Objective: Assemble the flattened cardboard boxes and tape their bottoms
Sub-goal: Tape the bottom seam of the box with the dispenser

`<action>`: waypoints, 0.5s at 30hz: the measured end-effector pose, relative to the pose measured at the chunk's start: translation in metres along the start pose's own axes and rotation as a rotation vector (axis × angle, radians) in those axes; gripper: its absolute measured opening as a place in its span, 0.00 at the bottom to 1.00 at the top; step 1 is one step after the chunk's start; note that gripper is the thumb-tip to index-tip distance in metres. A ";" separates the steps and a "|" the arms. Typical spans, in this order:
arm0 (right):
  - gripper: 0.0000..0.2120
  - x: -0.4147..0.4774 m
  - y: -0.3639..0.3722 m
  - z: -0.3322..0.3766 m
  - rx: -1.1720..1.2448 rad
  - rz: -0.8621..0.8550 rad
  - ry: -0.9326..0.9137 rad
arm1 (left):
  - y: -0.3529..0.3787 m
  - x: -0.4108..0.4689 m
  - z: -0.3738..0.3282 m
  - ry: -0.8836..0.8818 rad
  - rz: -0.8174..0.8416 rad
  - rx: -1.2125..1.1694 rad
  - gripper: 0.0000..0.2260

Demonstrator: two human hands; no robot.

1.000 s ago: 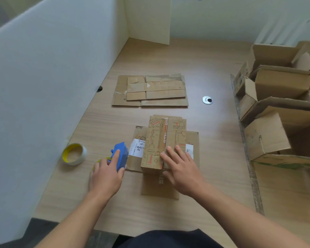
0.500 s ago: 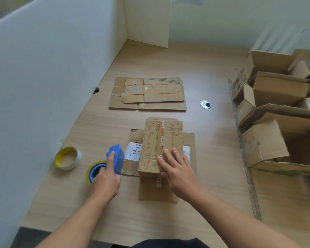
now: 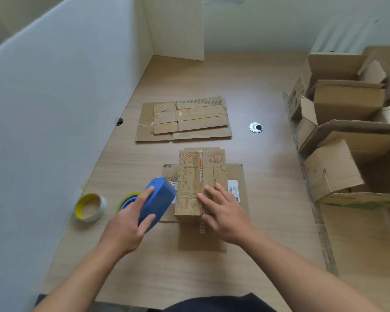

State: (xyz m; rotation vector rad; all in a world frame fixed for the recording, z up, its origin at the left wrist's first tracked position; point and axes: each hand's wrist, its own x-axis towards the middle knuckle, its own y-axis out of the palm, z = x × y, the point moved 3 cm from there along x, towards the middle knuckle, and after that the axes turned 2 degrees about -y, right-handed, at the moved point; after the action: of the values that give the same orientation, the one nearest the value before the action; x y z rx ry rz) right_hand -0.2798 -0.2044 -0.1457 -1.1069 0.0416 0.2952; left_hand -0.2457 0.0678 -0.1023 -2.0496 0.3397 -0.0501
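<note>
One box (image 3: 189, 183): I see it mid-frame on the surface (image 3: 268, 221), flaps folded shut.
Right hand (image 3: 225, 215): fingers straight and apart, pressing its flaps.
Left hand (image 3: 126, 226): fingers clamped on blue dispenser (image 3: 160, 199), just left of box.
Tape roll (image 3: 90, 207): lower left, apart.
Flat cardboard (image 3: 182, 119): above centre.
</note>
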 end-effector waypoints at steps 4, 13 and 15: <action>0.28 0.001 -0.003 -0.001 0.064 0.024 0.011 | -0.020 -0.004 -0.011 0.185 0.026 0.040 0.28; 0.22 0.008 -0.023 -0.005 0.268 0.120 0.028 | -0.021 0.001 -0.051 0.690 0.059 0.293 0.19; 0.23 0.008 -0.024 -0.004 0.291 0.111 0.035 | -0.018 0.003 -0.052 0.723 0.064 0.296 0.18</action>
State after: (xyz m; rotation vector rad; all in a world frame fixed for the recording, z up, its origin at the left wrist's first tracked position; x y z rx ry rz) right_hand -0.2654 -0.2164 -0.1276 -0.8220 0.1725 0.3565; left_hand -0.2479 0.0307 -0.0616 -1.6640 0.7890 -0.7671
